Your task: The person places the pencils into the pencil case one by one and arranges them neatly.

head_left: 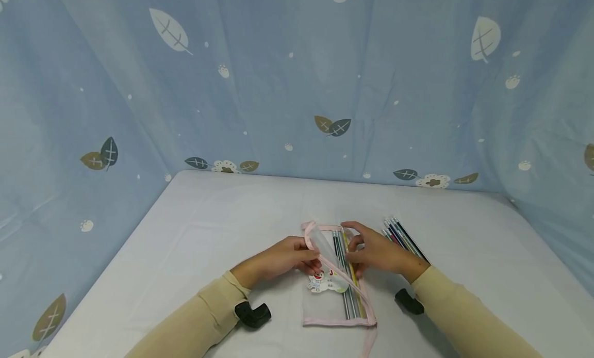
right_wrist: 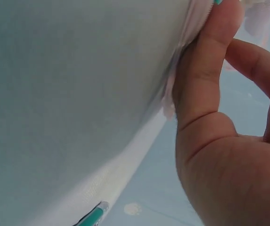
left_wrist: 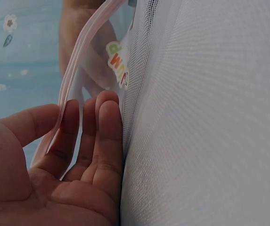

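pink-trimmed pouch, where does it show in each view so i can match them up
Head: the pouch is low, just right of centre, at both hands.
Left wrist: its pink trim curves from the top down to the left hand's fingers.
Right wrist: its edge slants down from the top, right of centre, beside the right hand.
Shared landmark: the pink trim.

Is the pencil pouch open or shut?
The pouch is open: the left hand pinches its pink edge, lifted away from the pencils inside.

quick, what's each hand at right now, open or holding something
Left hand: holding, pinching the pink edge of the pouch.
Right hand: fingers bent at the pouch's right side; whether it holds anything can't be told.
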Action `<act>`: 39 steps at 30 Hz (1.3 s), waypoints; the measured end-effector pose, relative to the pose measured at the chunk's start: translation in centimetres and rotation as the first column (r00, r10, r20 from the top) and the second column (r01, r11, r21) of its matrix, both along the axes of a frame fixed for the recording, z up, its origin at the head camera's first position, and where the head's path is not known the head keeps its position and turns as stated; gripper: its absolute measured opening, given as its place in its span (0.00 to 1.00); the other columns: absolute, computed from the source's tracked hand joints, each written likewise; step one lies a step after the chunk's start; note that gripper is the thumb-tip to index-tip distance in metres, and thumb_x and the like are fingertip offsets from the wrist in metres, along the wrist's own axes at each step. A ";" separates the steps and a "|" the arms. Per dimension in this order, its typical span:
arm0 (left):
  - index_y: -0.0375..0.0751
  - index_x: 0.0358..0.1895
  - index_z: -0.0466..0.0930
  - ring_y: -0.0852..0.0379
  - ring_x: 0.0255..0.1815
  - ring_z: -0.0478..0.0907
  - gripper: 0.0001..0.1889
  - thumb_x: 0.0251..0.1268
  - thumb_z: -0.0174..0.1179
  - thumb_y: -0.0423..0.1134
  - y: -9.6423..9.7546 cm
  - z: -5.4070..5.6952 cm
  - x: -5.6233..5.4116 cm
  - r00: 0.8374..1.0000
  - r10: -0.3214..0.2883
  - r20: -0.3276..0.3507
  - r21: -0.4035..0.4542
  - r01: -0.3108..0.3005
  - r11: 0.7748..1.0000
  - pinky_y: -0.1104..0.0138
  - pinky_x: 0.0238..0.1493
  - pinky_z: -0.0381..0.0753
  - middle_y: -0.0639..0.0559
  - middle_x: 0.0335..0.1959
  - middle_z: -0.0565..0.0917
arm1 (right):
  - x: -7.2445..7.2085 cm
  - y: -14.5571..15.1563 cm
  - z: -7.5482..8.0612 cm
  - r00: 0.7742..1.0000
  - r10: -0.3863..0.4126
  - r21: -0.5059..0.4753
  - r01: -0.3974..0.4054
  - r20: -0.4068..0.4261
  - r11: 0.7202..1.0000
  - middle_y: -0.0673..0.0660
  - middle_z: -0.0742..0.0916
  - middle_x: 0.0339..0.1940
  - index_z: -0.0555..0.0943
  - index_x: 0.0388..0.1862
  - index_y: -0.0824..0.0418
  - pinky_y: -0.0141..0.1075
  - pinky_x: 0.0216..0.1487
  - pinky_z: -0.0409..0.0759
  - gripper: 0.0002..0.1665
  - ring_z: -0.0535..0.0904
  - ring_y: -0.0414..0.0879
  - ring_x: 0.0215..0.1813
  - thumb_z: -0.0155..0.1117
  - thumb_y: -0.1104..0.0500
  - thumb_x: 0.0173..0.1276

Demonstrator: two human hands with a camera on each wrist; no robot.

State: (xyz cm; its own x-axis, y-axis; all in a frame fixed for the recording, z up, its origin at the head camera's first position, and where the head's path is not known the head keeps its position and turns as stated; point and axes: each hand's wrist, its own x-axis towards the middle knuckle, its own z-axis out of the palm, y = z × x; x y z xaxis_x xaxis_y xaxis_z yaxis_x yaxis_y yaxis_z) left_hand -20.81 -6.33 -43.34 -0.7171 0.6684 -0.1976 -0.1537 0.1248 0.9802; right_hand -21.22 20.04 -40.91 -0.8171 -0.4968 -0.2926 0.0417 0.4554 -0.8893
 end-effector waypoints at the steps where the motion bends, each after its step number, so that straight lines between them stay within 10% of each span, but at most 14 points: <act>1: 0.24 0.47 0.78 0.60 0.39 0.85 0.13 0.76 0.52 0.35 0.0 0.0 0.0 1.000 0.001 0.000 -0.001 -0.001 1.000 0.66 0.47 0.88 0.45 0.38 0.86 | -0.1 -0.1 0.0 1.000 0.002 0.000 -0.002 0.001 1.000 0.64 0.80 0.42 0.49 0.80 0.59 0.46 0.32 0.88 0.49 0.85 0.51 0.26 0.65 0.65 0.68; 39: 0.24 0.47 0.78 0.59 0.39 0.85 0.13 0.77 0.52 0.35 -0.1 -0.3 -0.3 1.000 -0.019 -0.014 -0.003 0.019 1.000 0.66 0.46 0.88 0.43 0.38 0.86 | -0.5 -1.6 0.0 0.996 -0.008 0.168 0.023 -0.090 0.985 0.59 0.83 0.27 0.60 0.76 0.64 0.43 0.25 0.86 0.42 0.82 0.47 0.19 0.67 0.63 0.67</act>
